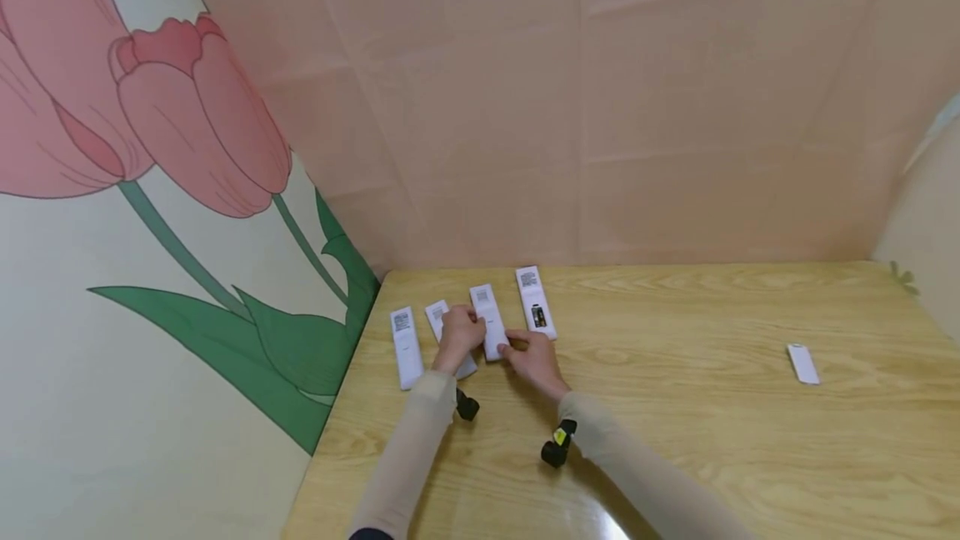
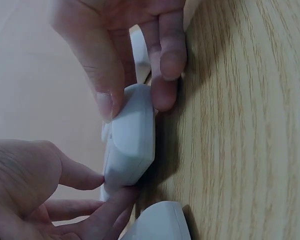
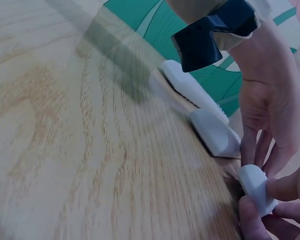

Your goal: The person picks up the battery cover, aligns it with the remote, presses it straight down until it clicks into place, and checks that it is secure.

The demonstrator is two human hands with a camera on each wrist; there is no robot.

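Both hands hold a white remote control (image 1: 488,319) that lies back side up, third from the left in a row. My left hand (image 1: 459,338) grips its left long side, thumb and fingers at the edge in the left wrist view. At the near right end, my right hand (image 1: 536,363) pinches the remote's body (image 2: 133,130) between thumb and fingers. Under the left hand lies a second remote (image 1: 437,312), partly hidden by it. Just beyond the right hand is another remote (image 1: 528,280) with its battery compartment (image 1: 538,316) uncovered and dark batteries showing.
One more white remote (image 1: 406,348) lies at the far left of the row. A small white battery cover (image 1: 803,363) is on the right side of the wooden table (image 1: 675,407). A pink backdrop (image 1: 600,107) rises behind, and a tulip-printed panel (image 1: 202,123) stands at left.
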